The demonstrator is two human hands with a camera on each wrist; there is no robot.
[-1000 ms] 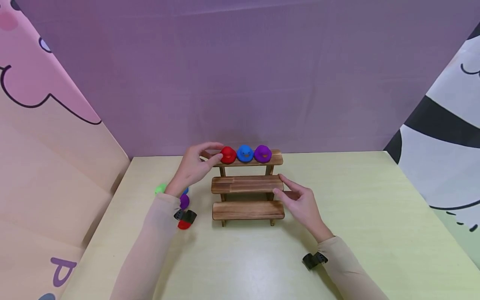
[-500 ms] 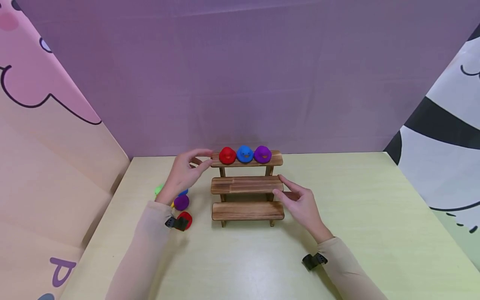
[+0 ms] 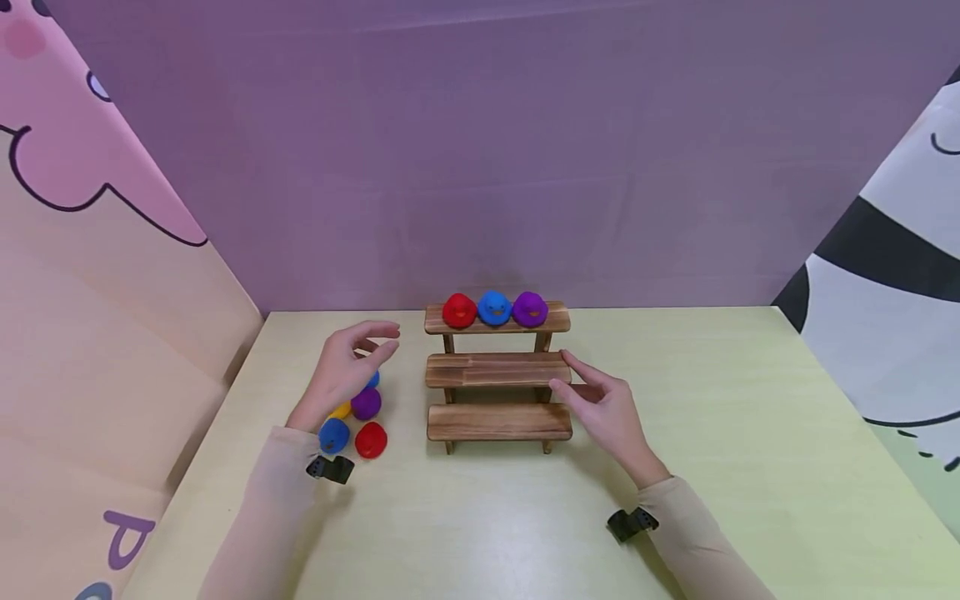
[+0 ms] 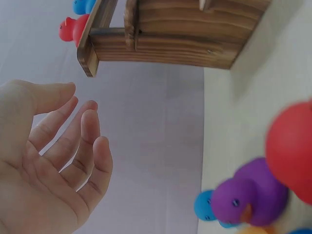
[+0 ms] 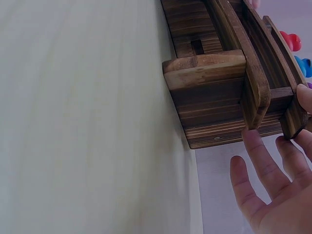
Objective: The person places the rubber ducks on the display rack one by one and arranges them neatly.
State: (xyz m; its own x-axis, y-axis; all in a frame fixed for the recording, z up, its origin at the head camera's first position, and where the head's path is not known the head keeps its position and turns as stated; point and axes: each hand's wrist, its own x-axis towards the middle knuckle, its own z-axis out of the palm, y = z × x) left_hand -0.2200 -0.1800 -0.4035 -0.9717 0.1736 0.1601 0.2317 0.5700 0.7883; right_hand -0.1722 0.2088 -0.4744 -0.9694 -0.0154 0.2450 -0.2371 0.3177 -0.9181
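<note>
smooth wooden stand (image 3: pixel 498 422), matt rubbery ducks (image 3: pixel 366 404)

Red duck (image 3: pixel 459 311), blue duck (image 3: pixel 495 308), purple duck (image 3: pixel 530 309), brown streaked stand (image 3: pixel 498 422), half-hidden toy (image 3: pixel 341 410) probably yellow

Left hand (image 4: pixel 53 170) loosely curved, apart from wooden stand (image 4: pixel 170 46); purple duck (image 4: pixel 258 192) partly hides blue duck (image 4: pixel 203 205).

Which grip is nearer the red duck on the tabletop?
Left. The left grip hovers beyond and slightly left of the red duck; the right grip is farther off, at the right end of the middle shelf.
</note>
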